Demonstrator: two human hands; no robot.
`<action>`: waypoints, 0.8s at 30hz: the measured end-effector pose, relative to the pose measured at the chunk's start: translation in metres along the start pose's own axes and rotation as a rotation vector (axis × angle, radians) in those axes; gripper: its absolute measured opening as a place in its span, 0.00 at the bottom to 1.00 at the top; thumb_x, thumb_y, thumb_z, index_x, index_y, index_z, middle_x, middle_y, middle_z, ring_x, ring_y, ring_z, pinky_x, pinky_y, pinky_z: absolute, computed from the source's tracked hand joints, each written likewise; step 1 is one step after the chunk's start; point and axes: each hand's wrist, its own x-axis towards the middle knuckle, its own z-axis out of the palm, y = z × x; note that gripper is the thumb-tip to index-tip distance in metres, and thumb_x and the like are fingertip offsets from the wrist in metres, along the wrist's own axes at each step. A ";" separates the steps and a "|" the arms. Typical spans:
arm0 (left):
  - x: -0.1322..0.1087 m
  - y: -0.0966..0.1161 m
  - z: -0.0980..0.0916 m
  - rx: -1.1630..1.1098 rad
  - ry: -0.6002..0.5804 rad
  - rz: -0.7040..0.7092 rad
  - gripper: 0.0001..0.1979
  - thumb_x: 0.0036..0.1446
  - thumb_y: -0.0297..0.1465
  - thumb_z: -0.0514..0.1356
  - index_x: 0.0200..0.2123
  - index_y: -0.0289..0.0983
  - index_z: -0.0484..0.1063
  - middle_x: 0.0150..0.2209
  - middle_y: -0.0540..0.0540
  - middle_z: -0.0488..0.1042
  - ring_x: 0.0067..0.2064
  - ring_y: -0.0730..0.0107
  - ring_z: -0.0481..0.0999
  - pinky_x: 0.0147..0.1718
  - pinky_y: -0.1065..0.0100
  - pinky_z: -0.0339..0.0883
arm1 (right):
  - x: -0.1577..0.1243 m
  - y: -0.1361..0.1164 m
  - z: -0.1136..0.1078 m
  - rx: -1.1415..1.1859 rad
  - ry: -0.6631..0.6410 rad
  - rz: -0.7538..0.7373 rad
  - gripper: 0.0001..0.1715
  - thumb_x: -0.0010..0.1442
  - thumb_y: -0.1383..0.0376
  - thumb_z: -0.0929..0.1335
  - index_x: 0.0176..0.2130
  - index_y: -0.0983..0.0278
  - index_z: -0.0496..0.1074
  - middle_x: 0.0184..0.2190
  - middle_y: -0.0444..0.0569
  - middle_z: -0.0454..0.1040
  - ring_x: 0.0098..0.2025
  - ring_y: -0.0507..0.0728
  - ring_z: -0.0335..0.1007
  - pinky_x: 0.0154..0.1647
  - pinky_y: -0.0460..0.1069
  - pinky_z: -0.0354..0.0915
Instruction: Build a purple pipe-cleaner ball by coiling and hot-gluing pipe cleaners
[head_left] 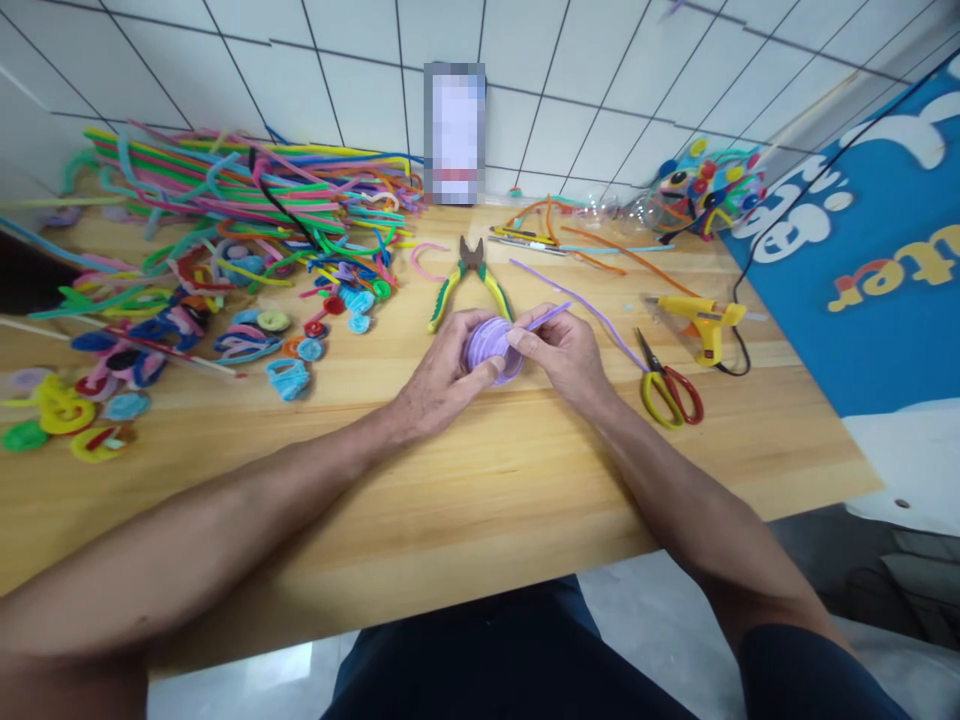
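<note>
Both of my hands meet over the middle of the wooden table (pixel 465 500). My left hand (pixel 442 375) is closed around a lilac coil of wound pipe cleaner (pixel 489 345), thumb pressed on its front. My right hand (pixel 562 350) pinches the loose lilac end (pixel 547 317) of that same pipe cleaner against the coil's right side. The strand's free tail (pixel 592 310) trails off to the right across the table.
Green-and-yellow pliers (pixel 471 280) lie just behind my hands. Red-handled scissors (pixel 670 385) and a yellow glue gun (pixel 705 322) with a black cord sit to the right. A heap of coloured pipe cleaners (pixel 247 200) and small coiled pieces (pixel 289 378) fills the left. A colourful ball (pixel 709 190) stands far right.
</note>
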 end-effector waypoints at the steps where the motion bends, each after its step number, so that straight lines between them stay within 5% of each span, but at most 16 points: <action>1: 0.000 0.000 0.000 -0.008 0.001 -0.004 0.24 0.69 0.41 0.63 0.63 0.41 0.65 0.62 0.38 0.73 0.64 0.53 0.74 0.67 0.50 0.70 | 0.000 0.000 0.000 0.004 -0.001 0.001 0.28 0.48 0.43 0.84 0.32 0.59 0.76 0.26 0.41 0.77 0.29 0.54 0.72 0.34 0.50 0.72; 10: -0.002 0.003 -0.004 -0.093 -0.064 -0.035 0.24 0.75 0.45 0.52 0.67 0.41 0.62 0.64 0.39 0.71 0.67 0.52 0.71 0.72 0.47 0.64 | -0.002 0.006 0.001 0.008 0.018 -0.015 0.26 0.49 0.46 0.84 0.33 0.60 0.78 0.26 0.40 0.76 0.28 0.52 0.70 0.33 0.49 0.68; 24: -0.002 -0.002 -0.005 0.020 -0.096 -0.001 0.28 0.72 0.44 0.59 0.68 0.41 0.58 0.66 0.37 0.68 0.68 0.51 0.71 0.72 0.47 0.66 | -0.003 0.010 0.000 -0.048 0.002 -0.032 0.26 0.52 0.45 0.82 0.35 0.61 0.78 0.28 0.42 0.77 0.30 0.54 0.72 0.34 0.50 0.70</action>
